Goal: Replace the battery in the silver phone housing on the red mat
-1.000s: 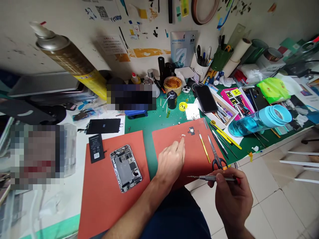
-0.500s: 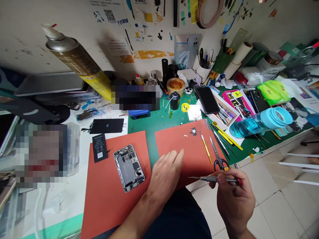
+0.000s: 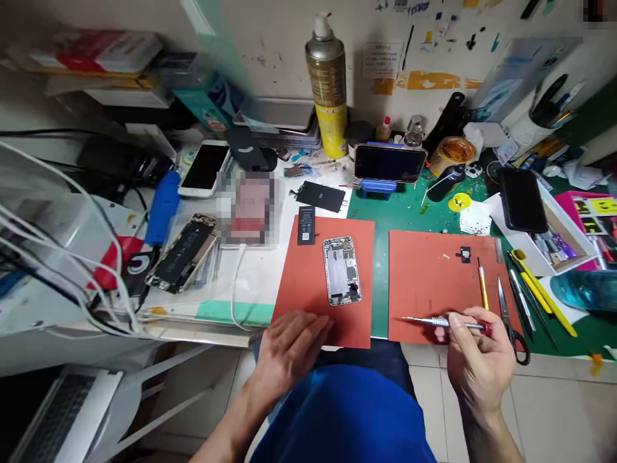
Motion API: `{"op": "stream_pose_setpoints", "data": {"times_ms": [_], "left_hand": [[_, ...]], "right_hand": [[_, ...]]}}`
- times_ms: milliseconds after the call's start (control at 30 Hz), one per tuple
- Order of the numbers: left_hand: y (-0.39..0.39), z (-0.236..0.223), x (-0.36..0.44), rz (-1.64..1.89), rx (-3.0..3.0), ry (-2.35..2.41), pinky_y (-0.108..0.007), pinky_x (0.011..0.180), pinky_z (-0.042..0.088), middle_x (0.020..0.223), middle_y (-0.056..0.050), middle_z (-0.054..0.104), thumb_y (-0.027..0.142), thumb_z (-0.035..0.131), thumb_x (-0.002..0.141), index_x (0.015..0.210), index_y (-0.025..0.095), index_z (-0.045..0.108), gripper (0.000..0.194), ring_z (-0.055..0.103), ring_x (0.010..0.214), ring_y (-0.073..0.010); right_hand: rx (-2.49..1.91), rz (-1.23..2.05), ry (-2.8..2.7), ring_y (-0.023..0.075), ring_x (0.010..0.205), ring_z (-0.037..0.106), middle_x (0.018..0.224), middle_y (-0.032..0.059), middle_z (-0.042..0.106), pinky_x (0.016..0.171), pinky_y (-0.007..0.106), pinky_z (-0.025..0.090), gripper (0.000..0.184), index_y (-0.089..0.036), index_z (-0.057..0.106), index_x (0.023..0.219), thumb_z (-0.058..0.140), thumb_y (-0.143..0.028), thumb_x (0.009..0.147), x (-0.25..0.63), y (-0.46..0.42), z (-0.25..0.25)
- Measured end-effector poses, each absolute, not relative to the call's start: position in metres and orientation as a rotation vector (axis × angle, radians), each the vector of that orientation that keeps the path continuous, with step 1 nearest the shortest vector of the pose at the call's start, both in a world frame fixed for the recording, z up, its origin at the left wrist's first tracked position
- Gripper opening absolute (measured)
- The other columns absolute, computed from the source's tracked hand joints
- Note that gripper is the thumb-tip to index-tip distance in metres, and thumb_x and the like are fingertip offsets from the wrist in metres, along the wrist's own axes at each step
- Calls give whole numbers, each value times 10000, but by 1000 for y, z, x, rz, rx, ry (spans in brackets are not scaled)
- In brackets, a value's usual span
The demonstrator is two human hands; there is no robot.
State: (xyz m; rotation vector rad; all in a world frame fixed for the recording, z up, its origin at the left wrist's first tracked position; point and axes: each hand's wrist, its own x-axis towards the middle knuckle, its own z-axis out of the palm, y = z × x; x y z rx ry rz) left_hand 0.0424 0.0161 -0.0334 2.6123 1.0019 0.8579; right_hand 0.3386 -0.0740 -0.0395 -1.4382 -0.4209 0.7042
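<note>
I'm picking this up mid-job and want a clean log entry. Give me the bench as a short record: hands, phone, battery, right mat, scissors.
Left hand: palm down at the near edge of the left red mat; nothing seen in its grip
Right hand: holds a screwdriver, tip pointing left
Opened phone: on the left red mat, insides exposed
Battery: that mat's far left corner
Right red mat: carries a small dark part
Scissors: along the right red mat's right edge

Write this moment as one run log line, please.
left hand: at near edge of left red mat, palm hidden | right hand: grips screwdriver above right red mat | opened phone: on left red mat, battery beside it
</note>
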Motion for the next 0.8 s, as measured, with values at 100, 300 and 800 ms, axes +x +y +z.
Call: {"op": "stream_pose_setpoints", "data": {"times_ms": [100,300,800], "left_hand": [[37,-41,36,812,2530,1044,-326,785,571,972,-42,772,196,688,1025,1178,222,678,155,711,832,-175],[51,-47,40,689,2486,1008,-391,870,576,1051,-76,734,346,652,1062,1205,192,705,217,692,956,-223],[63,-68,31,605,2675,989,-398,888,587,1288,-82,682,333,556,1082,1406,417,712,370,670,1011,-247]], "right_hand": [[-1367,751,-524,169,499,673,731,1,753,516,319,589,408,-211,665,1035,944,-339,766,343,-57,-46],[-1368,758,-586,160,467,619,664,-11,719,491,313,539,383,-210,673,977,938,-347,737,352,-45,-48],[-1455,793,-741,161,629,750,785,-5,752,583,266,608,290,-218,608,1071,774,-426,956,337,-37,-52]]}}
